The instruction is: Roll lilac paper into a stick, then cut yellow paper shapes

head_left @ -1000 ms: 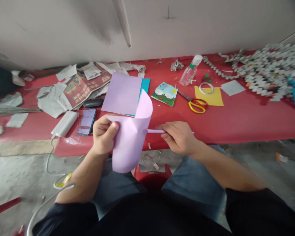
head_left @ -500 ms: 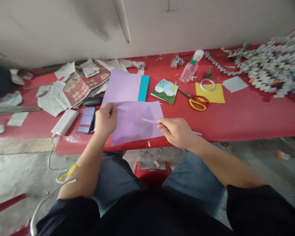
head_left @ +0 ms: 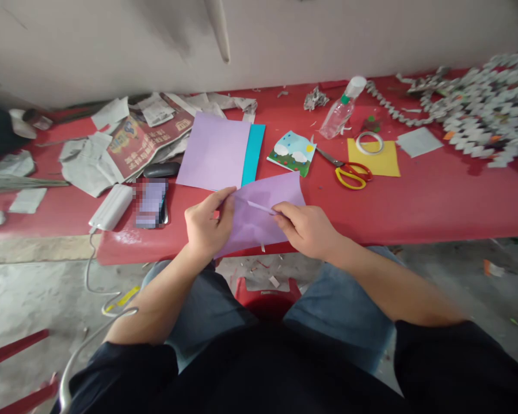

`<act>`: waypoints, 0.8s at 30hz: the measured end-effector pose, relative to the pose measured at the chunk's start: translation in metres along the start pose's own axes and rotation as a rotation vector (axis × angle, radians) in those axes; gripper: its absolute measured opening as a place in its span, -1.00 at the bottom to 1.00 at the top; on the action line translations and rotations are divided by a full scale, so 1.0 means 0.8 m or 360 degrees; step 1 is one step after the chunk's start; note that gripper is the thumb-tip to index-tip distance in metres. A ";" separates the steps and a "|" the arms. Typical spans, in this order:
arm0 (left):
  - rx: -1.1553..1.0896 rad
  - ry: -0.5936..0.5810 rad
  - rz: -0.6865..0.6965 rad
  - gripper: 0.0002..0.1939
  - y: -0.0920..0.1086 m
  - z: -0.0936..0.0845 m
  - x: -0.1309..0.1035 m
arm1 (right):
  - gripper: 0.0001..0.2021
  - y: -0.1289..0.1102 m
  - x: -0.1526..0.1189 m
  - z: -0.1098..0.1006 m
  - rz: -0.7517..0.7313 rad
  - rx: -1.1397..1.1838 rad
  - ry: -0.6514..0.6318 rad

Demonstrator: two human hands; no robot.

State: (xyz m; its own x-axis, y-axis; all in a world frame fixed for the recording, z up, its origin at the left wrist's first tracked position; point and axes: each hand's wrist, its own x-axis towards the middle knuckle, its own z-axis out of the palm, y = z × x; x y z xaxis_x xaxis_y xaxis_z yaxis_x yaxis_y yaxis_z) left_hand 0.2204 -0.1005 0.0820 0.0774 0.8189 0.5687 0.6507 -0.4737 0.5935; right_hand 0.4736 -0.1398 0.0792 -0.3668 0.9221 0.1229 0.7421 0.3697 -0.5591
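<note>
while the purple sheet (head_left: 261,233) looks wavy, the stick (head_left: 260,207) looks straight

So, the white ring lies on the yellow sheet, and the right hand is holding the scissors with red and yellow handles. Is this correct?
Not quite: in the head view, the right hand is holding a thin purple stick, while the scissors lie on the red table. The white ring does lie on the yellow sheet.
</note>
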 end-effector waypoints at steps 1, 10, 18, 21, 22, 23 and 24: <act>-0.0010 -0.0017 0.0015 -0.76 0.003 0.000 -0.002 | -0.66 0.000 0.000 0.000 -0.0009 -0.0003 0.0002; -0.0136 -0.0152 0.0035 -0.78 0.017 0.001 -0.009 | -0.66 0.001 0.002 0.003 -0.0055 0.0064 -0.0031; -0.0142 -0.0158 0.0111 -0.78 0.016 0.002 -0.008 | -0.63 -0.001 0.001 0.001 -0.0042 0.0127 -0.0030; -0.0109 -0.0130 0.0182 -0.77 0.015 0.004 -0.009 | -0.63 -0.002 0.001 0.001 -0.0045 0.0145 -0.0033; -0.0102 -0.0125 0.0184 -0.76 0.015 0.004 -0.009 | -0.63 -0.002 0.001 0.001 -0.0048 0.0152 -0.0030; -0.0099 -0.0125 0.0177 -0.76 0.015 0.005 -0.009 | -0.63 -0.002 0.001 0.000 -0.0055 0.0161 -0.0023; -0.0103 -0.0131 0.0164 -0.76 0.015 0.005 -0.009 | -0.63 -0.002 0.001 0.000 -0.0065 0.0172 -0.0012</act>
State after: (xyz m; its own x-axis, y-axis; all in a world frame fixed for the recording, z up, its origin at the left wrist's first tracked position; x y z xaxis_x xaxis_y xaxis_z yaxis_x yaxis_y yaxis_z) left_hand 0.2307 -0.1107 0.0833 0.2046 0.7872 0.5818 0.5862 -0.5745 0.5712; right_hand 0.4718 -0.1401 0.0801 -0.3999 0.9056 0.1413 0.6617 0.3919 -0.6391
